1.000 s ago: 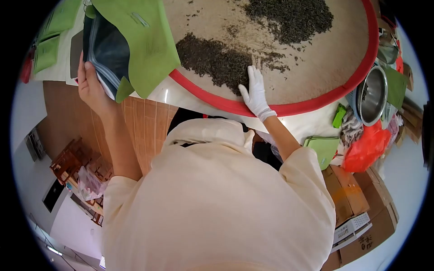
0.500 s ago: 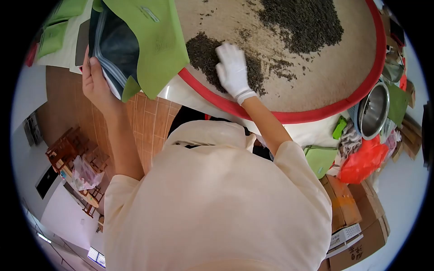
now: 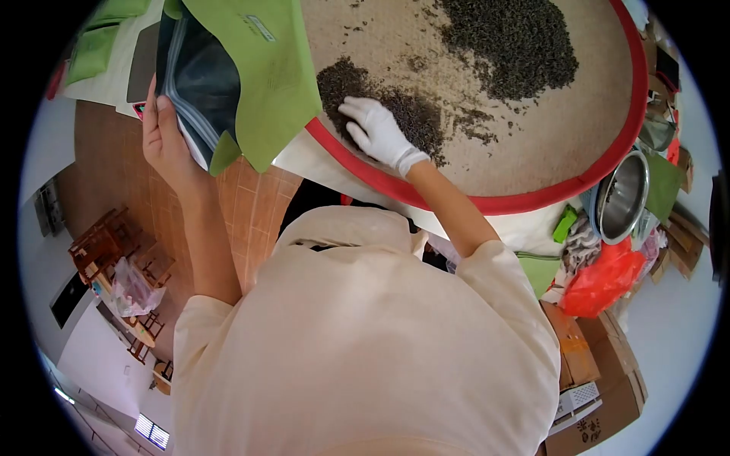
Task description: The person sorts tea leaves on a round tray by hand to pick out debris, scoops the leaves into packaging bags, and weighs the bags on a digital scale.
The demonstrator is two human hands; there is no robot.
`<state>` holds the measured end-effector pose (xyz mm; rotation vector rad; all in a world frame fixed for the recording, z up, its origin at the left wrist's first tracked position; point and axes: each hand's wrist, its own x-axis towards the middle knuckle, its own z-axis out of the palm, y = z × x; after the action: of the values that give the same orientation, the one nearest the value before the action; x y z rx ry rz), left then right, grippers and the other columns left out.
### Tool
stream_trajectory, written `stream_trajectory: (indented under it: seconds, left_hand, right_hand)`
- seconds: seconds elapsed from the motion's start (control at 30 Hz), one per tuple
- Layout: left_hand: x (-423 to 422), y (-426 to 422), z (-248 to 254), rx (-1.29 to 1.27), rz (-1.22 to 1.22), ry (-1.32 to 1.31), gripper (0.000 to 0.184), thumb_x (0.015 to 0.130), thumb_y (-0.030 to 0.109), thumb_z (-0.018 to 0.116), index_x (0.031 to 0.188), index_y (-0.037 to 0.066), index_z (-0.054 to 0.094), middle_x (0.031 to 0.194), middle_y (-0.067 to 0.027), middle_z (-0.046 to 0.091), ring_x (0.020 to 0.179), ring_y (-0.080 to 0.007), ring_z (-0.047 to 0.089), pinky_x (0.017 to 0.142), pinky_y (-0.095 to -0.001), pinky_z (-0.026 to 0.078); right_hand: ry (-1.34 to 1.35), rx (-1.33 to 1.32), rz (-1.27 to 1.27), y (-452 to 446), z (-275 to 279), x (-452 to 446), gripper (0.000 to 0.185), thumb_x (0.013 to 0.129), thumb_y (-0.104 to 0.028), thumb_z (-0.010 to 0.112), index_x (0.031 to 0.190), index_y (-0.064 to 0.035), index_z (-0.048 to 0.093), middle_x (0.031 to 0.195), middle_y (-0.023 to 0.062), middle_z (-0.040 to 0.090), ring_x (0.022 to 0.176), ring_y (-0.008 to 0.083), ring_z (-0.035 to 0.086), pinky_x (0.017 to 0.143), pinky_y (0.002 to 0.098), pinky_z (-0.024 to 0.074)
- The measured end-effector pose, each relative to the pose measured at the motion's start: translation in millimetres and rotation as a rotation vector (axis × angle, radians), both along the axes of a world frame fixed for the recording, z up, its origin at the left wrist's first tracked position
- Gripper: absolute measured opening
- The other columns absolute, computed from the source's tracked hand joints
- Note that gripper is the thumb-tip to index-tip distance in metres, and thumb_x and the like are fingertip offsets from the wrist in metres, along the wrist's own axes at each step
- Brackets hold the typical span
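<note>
At the upper left, my left hand (image 3: 169, 144) grips the edge of a green bag (image 3: 277, 91), whose mouth gapes and shows a dark lining. My right hand (image 3: 378, 133), in a white glove, rests on the smaller pile of dark dried leaves (image 3: 414, 114) near the rim of a round tray (image 3: 532, 202) edged in red. Its fingers are a little apart and point left; whether leaves lie under the palm is hidden. A larger leaf pile (image 3: 517, 49) lies further back on the tray.
Right of the tray are a metal bowl (image 3: 622, 197), a red plastic bag (image 3: 604, 280) and a small bright green packet (image 3: 564, 224). Cardboard boxes (image 3: 608, 403) stand at the lower right. More green bags (image 3: 93, 55) lie at the far left; wooden chairs (image 3: 103, 239) stand beyond.
My gloved right hand has moved left from the tray's front edge onto the smaller pile and turned leftward. My left hand still holds the green bag. The view has shifted slightly.
</note>
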<state>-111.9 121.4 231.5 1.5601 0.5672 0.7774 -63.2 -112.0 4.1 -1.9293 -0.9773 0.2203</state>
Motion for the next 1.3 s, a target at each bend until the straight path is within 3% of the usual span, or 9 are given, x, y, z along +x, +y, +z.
stream_trajectory:
  seconds: [0.13, 0.23, 0.33, 0.37, 0.63, 0.73, 0.93, 1.1, 1.3]
  left_hand:
    - [3, -5, 0, -0.043, -0.034, -0.017, 0.035, 0.1, 0.011, 0.049, 0.13, -0.007, 0.052, 0.111, -0.012, 0.066, 0.095, -0.0137, 0.065, 0.084, -0.024, 0.051]
    - [3, -6, 0, -0.034, -0.031, 0.0, 0.035, 0.1, 0.011, 0.049, 0.13, -0.007, 0.051, 0.113, -0.0124, 0.065, 0.097, -0.0141, 0.064, 0.085, -0.0243, 0.051]
    - [4, -6, -2, -0.008, -0.042, 0.014, 0.035, 0.101, 0.012, 0.048, 0.131, -0.006, 0.051, 0.114, -0.0131, 0.065, 0.097, -0.0139, 0.064, 0.086, -0.0243, 0.051]
    - [4, -6, -3, 0.006, -0.05, 0.015, 0.036, 0.101, 0.012, 0.047, 0.131, -0.006, 0.051, 0.115, -0.0136, 0.066, 0.097, -0.0136, 0.065, 0.086, -0.0242, 0.051]
    - [3, -4, -1, 0.018, -0.032, 0.014, 0.035, 0.1, 0.012, 0.05, 0.13, -0.006, 0.052, 0.111, -0.0124, 0.066, 0.094, -0.0124, 0.064, 0.083, -0.0228, 0.052]
    - [-1, -3, 1, 0.021, -0.021, 0.022, 0.035, 0.1, 0.011, 0.049, 0.13, -0.006, 0.052, 0.111, -0.0122, 0.066, 0.094, -0.0122, 0.065, 0.082, -0.0224, 0.052]
    - [-2, -2, 2, 0.011, -0.014, 0.033, 0.035, 0.101, 0.014, 0.048, 0.131, -0.005, 0.053, 0.115, -0.0116, 0.066, 0.097, -0.0119, 0.064, 0.086, -0.0223, 0.05]
    - [-1, -5, 7, 0.036, -0.033, 0.009, 0.035, 0.101, 0.013, 0.048, 0.131, -0.004, 0.053, 0.114, -0.012, 0.066, 0.097, -0.0121, 0.064, 0.084, -0.0227, 0.051]
    - [-2, -7, 13, 0.055, -0.007, 0.056, 0.036, 0.101, 0.014, 0.048, 0.131, -0.004, 0.053, 0.114, -0.0127, 0.066, 0.095, -0.0129, 0.065, 0.083, -0.0231, 0.052]
  right_hand:
    - [-0.099, -0.048, 0.065, -26, 21, -24, 0.037, 0.083, -0.013, 0.058, 0.118, -0.0038, 0.06, 0.124, 0.0209, 0.058, 0.118, 0.0383, 0.053, 0.104, 0.0458, 0.0405]
    - [-0.032, -0.02, -0.229, -51, 5, -19, 0.038, 0.081, -0.007, 0.058, 0.119, -0.0035, 0.059, 0.123, 0.0197, 0.06, 0.119, 0.0391, 0.053, 0.106, 0.0476, 0.0383]
    - [-0.043, -0.183, -0.467, -59, -22, -3, 0.044, 0.088, -0.012, 0.056, 0.13, -0.0016, 0.051, 0.135, 0.0219, 0.051, 0.125, 0.041, 0.046, 0.109, 0.0467, 0.034]
    - [-0.034, -0.247, -0.436, -56, -25, 3, 0.047, 0.09, -0.015, 0.055, 0.134, -0.0018, 0.047, 0.14, 0.0223, 0.047, 0.129, 0.0402, 0.043, 0.11, 0.0454, 0.0321]
    - [-0.077, -0.158, 0.006, -8, -4, -11, 0.046, 0.089, -0.024, 0.056, 0.129, -0.0028, 0.052, 0.131, 0.0193, 0.054, 0.126, 0.0374, 0.047, 0.11, 0.0455, 0.0329]
    - [-0.099, -0.222, 0.09, -28, 24, -22, 0.06, 0.085, -0.028, 0.061, 0.138, -0.0059, 0.045, 0.144, 0.0191, 0.042, 0.133, 0.0369, 0.04, 0.113, 0.0478, 0.0289]
    - [-0.23, -0.342, 0.218, -63, 1, -21, 0.07, 0.08, -0.036, 0.063, 0.143, -0.017, 0.04, 0.151, 0.02, 0.032, 0.135, 0.041, 0.034, 0.114, 0.0537, 0.0238]
    - [-0.425, -0.27, 0.284, -16, 11, 5, 0.058, 0.084, -0.037, 0.059, 0.138, -0.0196, 0.048, 0.145, 0.0163, 0.04, 0.128, 0.038, 0.04, 0.11, 0.0544, 0.028]
    - [-0.376, -0.291, 0.314, -1, -3, 15, 0.048, 0.083, -0.032, 0.058, 0.128, -0.0138, 0.054, 0.137, 0.0155, 0.047, 0.123, 0.0349, 0.046, 0.105, 0.0496, 0.0351]
